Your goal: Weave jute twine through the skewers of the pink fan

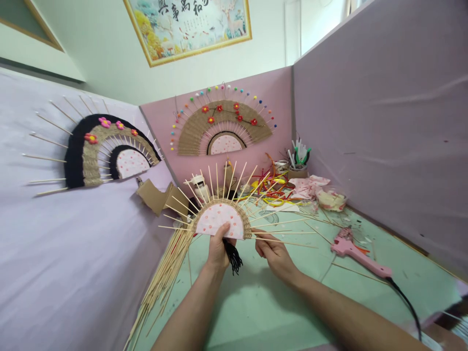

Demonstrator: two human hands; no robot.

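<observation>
My left hand (218,248) grips a half-round fan (214,220) at its lower edge, thumb on the front. The fan has a pale pink face with red-pink dots and a woven tan twine band (247,222) around its curve. Thin wooden sticks (218,180) spread outward from it. Below my left hand hangs a tassel of black yarn (233,257). My right hand (274,251) is at the fan's lower right corner, its fingers curled together and the index fingertip by the band and the lowest sticks. What those fingers pinch, if anything, is too small to make out.
A pink glue gun (360,256) with a black cord lies on the right. Loose sticks (164,273) are piled on the left. Behind are colourful pipe cleaners (272,183), a tool pot (298,171) and cardboard (155,196). Two larger fans (224,119) hang on the partitions.
</observation>
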